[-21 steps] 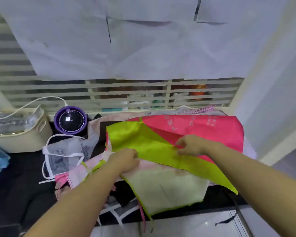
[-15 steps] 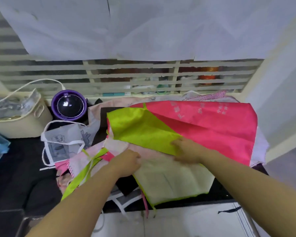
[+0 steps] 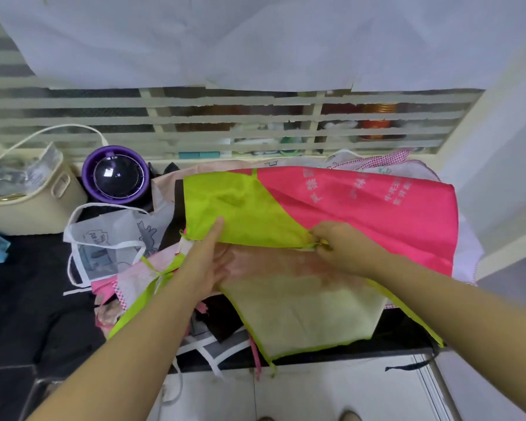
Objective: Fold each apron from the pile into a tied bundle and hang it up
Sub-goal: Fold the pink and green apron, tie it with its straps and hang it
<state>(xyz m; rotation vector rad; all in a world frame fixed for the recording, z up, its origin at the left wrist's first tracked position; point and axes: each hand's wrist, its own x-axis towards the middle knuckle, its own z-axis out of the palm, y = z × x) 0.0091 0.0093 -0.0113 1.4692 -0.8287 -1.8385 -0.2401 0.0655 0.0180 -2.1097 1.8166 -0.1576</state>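
The left hand (image 3: pixel 207 265) lays its fingers (image 3: pixel 217 227) straight and flat on the lime corner of the pink-and-lime apron (image 3: pixel 377 214), gripping nothing, probably to pin the fold in place. At its three o'clock, the right hand (image 3: pixel 346 250) pinches the folded lime edge between its fingertips (image 3: pixel 315 239), apparently drawing the crease taut. The apron lies spread across the top of the pile (image 3: pixel 301 305) on the black counter (image 3: pixel 28 299). Towards ten o'clock, a purple round device (image 3: pixel 116 177) and a cream basket (image 3: pixel 28 208) stand well apart from the work.
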